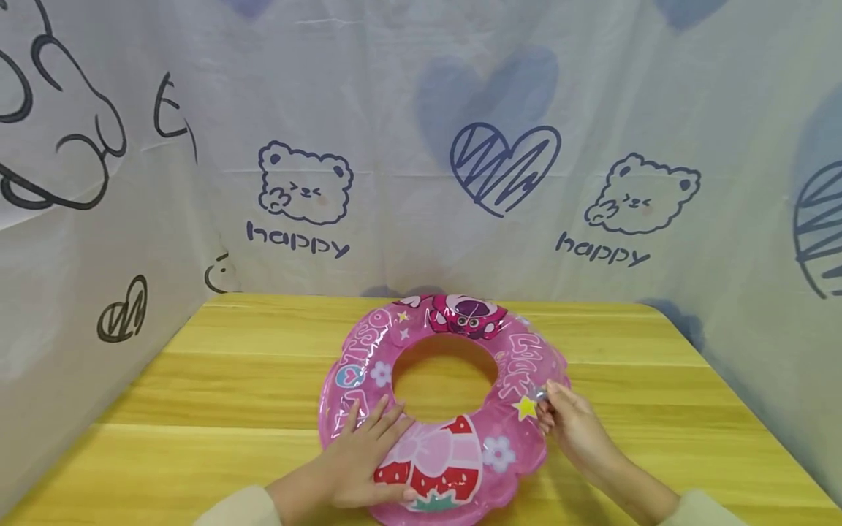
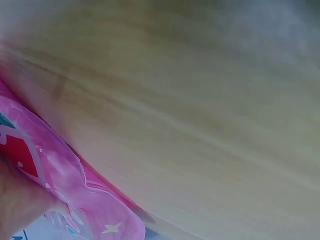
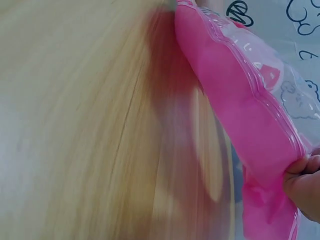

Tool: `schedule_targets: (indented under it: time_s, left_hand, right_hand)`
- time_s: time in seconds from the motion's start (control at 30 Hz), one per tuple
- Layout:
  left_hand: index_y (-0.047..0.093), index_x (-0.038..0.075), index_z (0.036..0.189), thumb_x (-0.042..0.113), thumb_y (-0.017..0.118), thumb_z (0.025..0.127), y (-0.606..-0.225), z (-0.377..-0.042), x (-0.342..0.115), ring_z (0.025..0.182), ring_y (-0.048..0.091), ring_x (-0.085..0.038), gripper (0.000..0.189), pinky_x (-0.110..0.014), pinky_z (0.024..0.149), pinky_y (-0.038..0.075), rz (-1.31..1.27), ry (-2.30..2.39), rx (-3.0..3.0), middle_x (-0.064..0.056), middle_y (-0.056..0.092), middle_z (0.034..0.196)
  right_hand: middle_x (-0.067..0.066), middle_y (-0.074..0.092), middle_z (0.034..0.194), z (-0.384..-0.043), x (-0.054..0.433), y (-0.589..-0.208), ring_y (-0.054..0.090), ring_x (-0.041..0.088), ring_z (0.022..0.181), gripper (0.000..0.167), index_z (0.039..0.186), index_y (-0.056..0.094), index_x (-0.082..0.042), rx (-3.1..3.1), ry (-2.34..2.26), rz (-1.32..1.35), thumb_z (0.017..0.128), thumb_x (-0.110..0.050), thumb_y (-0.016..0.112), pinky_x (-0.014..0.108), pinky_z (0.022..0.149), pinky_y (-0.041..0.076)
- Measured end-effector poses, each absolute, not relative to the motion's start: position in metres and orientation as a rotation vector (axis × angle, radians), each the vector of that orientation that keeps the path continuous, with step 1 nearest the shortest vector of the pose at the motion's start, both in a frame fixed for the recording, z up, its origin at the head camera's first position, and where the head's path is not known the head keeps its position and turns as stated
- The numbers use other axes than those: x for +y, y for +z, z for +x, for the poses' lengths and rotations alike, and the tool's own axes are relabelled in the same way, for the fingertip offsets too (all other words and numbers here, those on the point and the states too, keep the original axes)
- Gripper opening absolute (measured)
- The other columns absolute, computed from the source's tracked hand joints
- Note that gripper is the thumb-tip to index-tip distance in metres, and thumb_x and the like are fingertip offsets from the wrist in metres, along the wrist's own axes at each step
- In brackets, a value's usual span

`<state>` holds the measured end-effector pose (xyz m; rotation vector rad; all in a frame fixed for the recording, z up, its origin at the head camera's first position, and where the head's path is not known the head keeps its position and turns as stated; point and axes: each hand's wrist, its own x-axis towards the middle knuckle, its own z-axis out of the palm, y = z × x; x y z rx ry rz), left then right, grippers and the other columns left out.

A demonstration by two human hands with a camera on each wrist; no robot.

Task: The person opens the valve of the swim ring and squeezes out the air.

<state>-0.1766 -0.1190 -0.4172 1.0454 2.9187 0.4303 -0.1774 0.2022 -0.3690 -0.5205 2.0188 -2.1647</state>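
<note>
A pink inflatable swim ring [image 1: 496, 453] with a scalloped edge and cartoon prints lies on the table, its surface puffed out. My left hand [image 1: 362, 456] rests on the near left of the ring, fingers spread and straight across the strawberry-and-bow print. On the ring's right side, my right hand [image 1: 579, 427] pinches a small clear piece, apparently the air valve [image 1: 541, 394], between thumb and fingers. In the right wrist view the right hand [image 3: 305, 185] is partly cut off at the ring's edge. Only a bit of the left hand [image 2: 22, 200] shows in the left wrist view.
The yellow wood-grain table [image 1: 217, 380] extends on both sides of the ring. Behind it hangs a pale cloth [image 1: 395, 241] printed with hearts, bears and lettering, and more cloth encloses the left and right sides.
</note>
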Motion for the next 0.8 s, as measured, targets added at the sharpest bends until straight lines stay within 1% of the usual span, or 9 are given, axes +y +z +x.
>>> schedule_targets:
  time_s: [0.27, 0.4, 0.53, 0.7, 0.8]
  left_hand:
    - [0.032, 0.010, 0.145, 0.070, 0.046, 0.080, -0.415, -0.182, -0.121, 0.143, 0.014, -0.035, 0.089, -0.064, 0.110, 0.006, 1.099, 0.375, 2.934, -0.013, 0.024, 0.153]
    - [0.032, 0.011, 0.145, 0.071, 0.046, 0.079, -0.415, -0.186, -0.122, 0.143, 0.015, -0.035, 0.089, -0.064, 0.110, 0.007, 1.115, 0.341, 2.931, -0.012, 0.024, 0.153]
    - [0.031, 0.012, 0.145, 0.072, 0.045, 0.080, -0.415, -0.186, -0.122, 0.142, 0.015, -0.035, 0.090, -0.065, 0.110, 0.006, 1.119, 0.327, 2.914, -0.012, 0.024, 0.153]
    - [0.032, 0.012, 0.145, 0.071, 0.044, 0.080, -0.412, -0.185, -0.120, 0.143, 0.015, -0.034, 0.089, -0.064, 0.110, 0.006, 1.096, 0.347, 2.907, -0.011, 0.025, 0.153]
    - [0.032, 0.012, 0.145, 0.071, 0.045, 0.080, -0.410, -0.185, -0.119, 0.143, 0.016, -0.035, 0.088, -0.064, 0.110, 0.006, 1.090, 0.366, 2.894, -0.011, 0.026, 0.153]
  right_hand:
    - [-0.011, 0.040, 0.061, -0.178, 0.208, -0.372, 0.041, 0.003, 0.056, 0.036, 0.072, 0.041, -0.017, 2.104, -2.086, -0.520, 0.103, -0.026, 0.025, 0.018, 0.057, 0.041]
    - [-0.008, 0.040, 0.060, -0.177, 0.210, -0.375, 0.041, 0.003, 0.054, 0.038, 0.070, 0.038, -0.014, 2.207, -2.026, -0.446, 0.103, -0.027, 0.026, 0.018, 0.054, 0.041]
    - [-0.006, 0.039, 0.059, -0.176, 0.208, -0.377, 0.040, 0.005, 0.053, 0.039, 0.070, 0.037, -0.011, 2.291, -1.991, -0.332, 0.103, -0.025, 0.024, 0.020, 0.053, 0.040]
    - [-0.003, 0.036, 0.059, -0.177, 0.203, -0.376, 0.039, 0.008, 0.052, 0.038, 0.069, 0.037, -0.010, 2.299, -2.039, -0.102, 0.103, -0.022, 0.024, 0.020, 0.052, 0.040]
    - [-0.004, 0.037, 0.059, -0.177, 0.204, -0.377, 0.039, 0.007, 0.052, 0.038, 0.069, 0.037, -0.010, 2.279, -2.053, -0.092, 0.103, -0.020, 0.024, 0.020, 0.051, 0.040]
